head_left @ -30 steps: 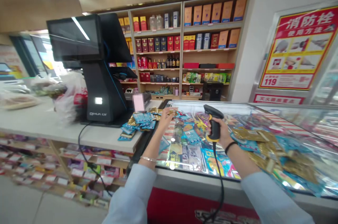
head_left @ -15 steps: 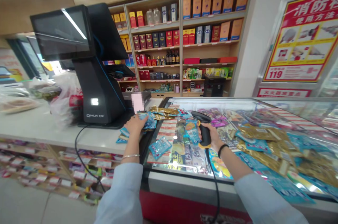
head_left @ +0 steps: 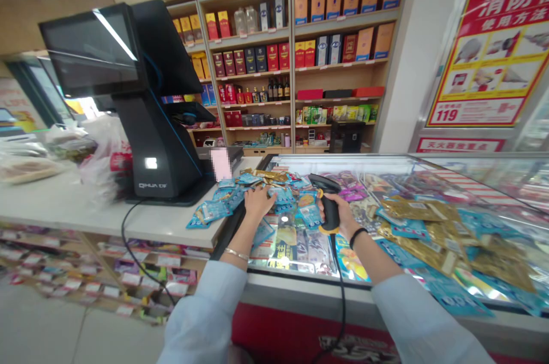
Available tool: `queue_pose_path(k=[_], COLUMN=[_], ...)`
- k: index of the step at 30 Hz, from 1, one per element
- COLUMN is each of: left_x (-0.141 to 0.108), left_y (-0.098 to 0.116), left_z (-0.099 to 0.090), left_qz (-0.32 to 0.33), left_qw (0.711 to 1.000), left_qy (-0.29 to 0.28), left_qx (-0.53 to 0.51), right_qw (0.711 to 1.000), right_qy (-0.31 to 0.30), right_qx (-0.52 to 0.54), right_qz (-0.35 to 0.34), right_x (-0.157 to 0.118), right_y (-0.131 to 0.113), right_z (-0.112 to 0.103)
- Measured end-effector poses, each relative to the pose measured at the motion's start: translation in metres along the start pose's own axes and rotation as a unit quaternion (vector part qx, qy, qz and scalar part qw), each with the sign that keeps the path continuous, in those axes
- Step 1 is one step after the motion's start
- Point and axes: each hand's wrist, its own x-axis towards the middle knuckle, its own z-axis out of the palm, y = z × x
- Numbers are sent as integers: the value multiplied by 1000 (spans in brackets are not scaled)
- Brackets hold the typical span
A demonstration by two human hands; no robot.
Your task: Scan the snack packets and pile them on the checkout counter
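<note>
My right hand [head_left: 338, 215] is wrapped round a black and yellow barcode scanner [head_left: 329, 210], its head pointing up and left above the glass top. My left hand [head_left: 258, 202] rests with spread fingers on blue packets [head_left: 283, 197] at the left edge of the freezer. More blue packets [head_left: 210, 211] lie on the counter corner left of that hand, and gold packets [head_left: 270, 175] lie just beyond it. Under my left wrist a blue packet [head_left: 262, 232] is partly covered. A large heap of gold and blue packets [head_left: 433, 232] spreads over the glass at the right.
A black register with screens [head_left: 158, 147] stands on the white counter [head_left: 171, 221], beside a plastic bag [head_left: 107, 152]. The scanner cable [head_left: 342, 295] hangs over the front of the glass-topped freezer [head_left: 295, 290]. Stocked shelves [head_left: 295, 72] line the back wall.
My left hand has moved right from the counter edge onto the packets over the freezer. Packets it covered at the counter corner now show. My right hand still holds the scanner in nearly the same place.
</note>
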Motion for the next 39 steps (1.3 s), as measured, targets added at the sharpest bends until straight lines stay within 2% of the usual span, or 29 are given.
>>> queue_pose_path(k=[2, 4, 9, 12, 16, 20, 24, 27, 33, 36, 39], left_x=[-1, -2, -4, -5, -7, -8, -1, 8, 18, 20, 25], left_y=[3, 2, -2, 1, 15, 37, 57, 61, 53, 48, 41], left_z=[2, 2, 0, -1, -3, -2, 11, 21, 25, 27, 29], left_qz=[16, 29, 40, 51, 73, 89, 37, -4, -18, -27, -32], left_qw=[1000, 999, 998, 996, 995, 995, 999, 1000, 992, 987, 968], left_qy=[-25, -21, 48, 68, 49, 32, 12, -17, -62, -54, -22], left_qx=[-6, 4, -7, -35, -40, -8, 12, -11, -105, -150, -250], right_qw=[1000, 1000, 999, 999, 1000, 999, 999, 998, 999, 999, 999], right_qy=[12, 19, 34, 29, 24, 40, 45, 50, 39, 21, 14], right_qx=[8, 14, 7, 1, 5, 9, -5, -12, -19, -12, -9], right_qz=[6, 6, 10, 13, 8, -5, -4, -19, -20, -24, -28], right_x=[-1, -1, -1, -1, 0, 2, 5, 5, 6, 4, 0], right_y=[0, 0, -2, -6, -8, -8, -8, -7, -5, -7, -9], right_z=[1, 2, 5, 5, 3, 2, 2, 3, 4, 6, 9])
